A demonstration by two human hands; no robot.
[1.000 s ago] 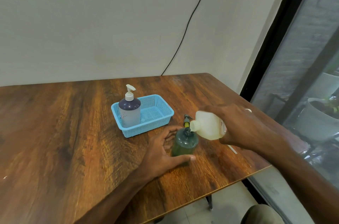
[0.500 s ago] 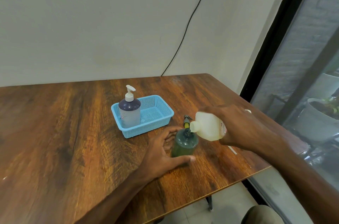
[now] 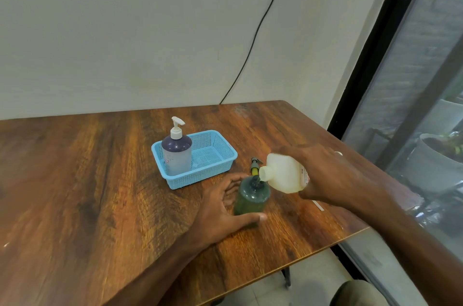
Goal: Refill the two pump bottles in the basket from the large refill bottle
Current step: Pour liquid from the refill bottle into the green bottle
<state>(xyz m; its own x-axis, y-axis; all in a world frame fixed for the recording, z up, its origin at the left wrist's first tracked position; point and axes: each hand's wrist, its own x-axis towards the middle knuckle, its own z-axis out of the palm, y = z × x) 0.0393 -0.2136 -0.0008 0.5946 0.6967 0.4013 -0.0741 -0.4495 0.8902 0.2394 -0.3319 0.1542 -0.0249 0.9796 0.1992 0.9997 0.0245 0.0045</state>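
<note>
right hand (image 3: 333, 175) grips tilted refill bottle (image 3: 284, 175), spout over green bottle (image 3: 251, 196); left hand (image 3: 220, 210) grasps green bottle.

On the table (image 3: 75, 180) before you, the basket (image 3: 220, 152) sat toward the far side, with one pump bottle (image 3: 176, 155) upright in its left end. Nearer you and right of the basket, the open bottle (image 3: 250, 198) stood on the table. Your left hand (image 3: 218, 210) gripped it from the left, thumb on its near side. Your right hand (image 3: 330, 175) held the refill bottle (image 3: 283, 175) tipped sideways from the right, its mouth just over the open bottle's neck. The loose pump (image 3: 255, 166) showed just behind that neck, between basket and refill bottle. A cable (image 3: 253, 42) ran down the wall behind the table, and the window (image 3: 413, 105) stood to your right
</note>
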